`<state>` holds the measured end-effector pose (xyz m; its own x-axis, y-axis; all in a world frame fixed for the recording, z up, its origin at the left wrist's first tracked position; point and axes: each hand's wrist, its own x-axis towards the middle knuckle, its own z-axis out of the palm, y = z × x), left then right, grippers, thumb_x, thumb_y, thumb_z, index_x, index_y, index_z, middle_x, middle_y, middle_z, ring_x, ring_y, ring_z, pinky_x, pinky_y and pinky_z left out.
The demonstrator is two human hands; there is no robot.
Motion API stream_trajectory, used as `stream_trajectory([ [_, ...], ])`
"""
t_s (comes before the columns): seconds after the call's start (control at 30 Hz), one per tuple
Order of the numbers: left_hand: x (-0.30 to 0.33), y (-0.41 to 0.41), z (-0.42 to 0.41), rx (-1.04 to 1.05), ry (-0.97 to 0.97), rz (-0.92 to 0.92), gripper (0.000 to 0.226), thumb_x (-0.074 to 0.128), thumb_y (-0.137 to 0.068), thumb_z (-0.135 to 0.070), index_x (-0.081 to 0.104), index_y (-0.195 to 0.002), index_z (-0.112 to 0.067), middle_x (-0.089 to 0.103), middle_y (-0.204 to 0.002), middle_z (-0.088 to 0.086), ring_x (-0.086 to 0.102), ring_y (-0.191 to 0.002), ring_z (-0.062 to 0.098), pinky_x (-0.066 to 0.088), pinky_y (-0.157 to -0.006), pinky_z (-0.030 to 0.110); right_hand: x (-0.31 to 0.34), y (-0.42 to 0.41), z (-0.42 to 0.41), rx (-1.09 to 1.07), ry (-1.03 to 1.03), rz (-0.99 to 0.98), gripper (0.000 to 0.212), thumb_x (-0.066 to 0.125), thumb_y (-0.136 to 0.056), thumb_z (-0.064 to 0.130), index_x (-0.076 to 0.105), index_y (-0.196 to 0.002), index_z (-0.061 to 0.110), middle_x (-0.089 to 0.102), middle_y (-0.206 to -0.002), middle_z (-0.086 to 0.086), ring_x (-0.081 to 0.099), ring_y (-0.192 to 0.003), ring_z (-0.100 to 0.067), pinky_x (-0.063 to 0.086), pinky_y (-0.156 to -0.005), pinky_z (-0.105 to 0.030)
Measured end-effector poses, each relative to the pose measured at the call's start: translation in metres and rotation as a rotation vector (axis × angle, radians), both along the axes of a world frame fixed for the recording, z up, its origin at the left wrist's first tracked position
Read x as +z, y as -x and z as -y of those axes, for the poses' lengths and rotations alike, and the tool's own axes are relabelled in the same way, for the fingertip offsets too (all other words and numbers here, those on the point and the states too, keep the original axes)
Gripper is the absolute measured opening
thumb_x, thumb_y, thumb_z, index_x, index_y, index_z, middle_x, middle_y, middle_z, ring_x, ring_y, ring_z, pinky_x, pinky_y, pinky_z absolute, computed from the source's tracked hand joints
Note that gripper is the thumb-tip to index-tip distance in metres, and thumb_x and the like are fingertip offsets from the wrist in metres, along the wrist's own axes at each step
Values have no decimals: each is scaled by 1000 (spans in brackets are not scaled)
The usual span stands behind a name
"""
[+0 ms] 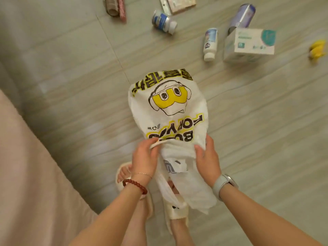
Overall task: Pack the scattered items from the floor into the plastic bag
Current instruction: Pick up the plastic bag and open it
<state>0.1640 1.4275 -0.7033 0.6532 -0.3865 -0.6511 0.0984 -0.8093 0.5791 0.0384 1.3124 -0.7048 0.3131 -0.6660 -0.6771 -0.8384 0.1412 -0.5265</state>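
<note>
Lengthwise, plastic bag [168, 107] points away, mouth nearest.

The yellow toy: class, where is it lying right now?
In the head view, the yellow toy lies on the floor at the far right edge, right of the white box.

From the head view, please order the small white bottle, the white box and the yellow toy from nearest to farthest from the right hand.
Measured from the right hand:
1. Small white bottle, lying on the floor ahead.
2. White box, just right of the bottle.
3. Yellow toy, at the far right edge.
</note>
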Motion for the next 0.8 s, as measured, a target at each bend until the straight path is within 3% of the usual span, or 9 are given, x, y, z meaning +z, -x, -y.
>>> stream_trajectory([
  [0.07, 34, -29, 8, 96, 34, 1, 21, 58, -86, -11, 67, -104, -4, 56, -118, 14, 51, -110, 20, 26, -84, 7, 39, -18, 7, -20, 53, 82, 48, 43, -95, 21, 27, -140, 16, 46, -139, -7, 46, -125, -26, 36, -93, -24],
  [0.13, 71, -58, 17, 212, 94, -51, 18, 56, -88, -10, 66, -101, -3, 57, -111, 12, 50, -102, 17, 33, -80, 8, 81, -36, 21, 93, 113, 114, 52, 45, -94, 28, 25, -141, 22, 40, -143, -2, 43, -128, -21, 33, -93, -21],
  [0.27, 137, -107, 26, 432, 197, -260, 10, 54, -87, -17, 63, -84, -21, 63, -94, 13, 59, -87, 27, 48, -82, 37, 165, -68, 55, 858, 310, -145, 52, 38, -92, 48, 26, -140, 32, 44, -125, -2, 55, -107, -26, 44, -77, -35],
  [0.3, 155, -117, 27, 460, 206, -303, 14, 53, -88, -15, 62, -80, -23, 61, -90, 14, 58, -79, 27, 48, -75, 37, 184, -74, 62, 1012, 332, -171, 49, 35, -92, 50, 29, -138, 33, 45, -122, -2, 55, -105, -24, 44, -74, -35],
  [0.37, 189, -130, 30, 444, 185, -373, 22, 49, -90, -10, 59, -77, -24, 58, -85, 12, 54, -68, 24, 46, -64, 33, 220, -83, 75, 1112, 375, -165, 44, 26, -93, 51, 37, -131, 33, 46, -120, -1, 54, -104, -23, 44, -71, -34],
  [0.47, 239, -145, 38, 358, 205, -309, 23, 47, -91, -10, 58, -77, -25, 57, -87, 8, 55, -74, 23, 49, -68, 38, 260, -99, 85, 981, 495, -90, 59, 11, -83, 54, 54, -113, 28, 54, -109, -5, 60, -92, -28, 46, -61, -36],
  [0.57, 278, -161, 41, 82, 195, 18, 10, 49, -91, -20, 57, -96, -22, 56, -89, -7, 55, -86, 18, 47, -81, 38, 278, -118, 89, 807, 513, -65, 51, 20, -87, 49, 59, -106, 24, 57, -107, -5, 59, -95, -28, 47, -62, -36],
  [0.7, 302, -191, 44, -451, 37, 471, 56, 33, -79, -65, 49, -122, -32, 51, -97, -7, 54, -75, 12, 44, -57, 25, 284, -149, 107, 491, 450, 40, 54, 23, -86, 47, 64, -104, 16, 61, -108, -6, 56, -101, -26, 43, -75, -32],
  [0.8, 300, -218, 63, -685, 3, 672, 56, 18, -85, -68, 51, -114, -33, 62, -93, 0, 59, -74, 18, 46, -41, 26, 284, -180, 134, 377, 415, 124, 39, 33, -90, 29, 64, -100, 7, 66, -104, -10, 56, -95, -32, 32, -76, -23],
])
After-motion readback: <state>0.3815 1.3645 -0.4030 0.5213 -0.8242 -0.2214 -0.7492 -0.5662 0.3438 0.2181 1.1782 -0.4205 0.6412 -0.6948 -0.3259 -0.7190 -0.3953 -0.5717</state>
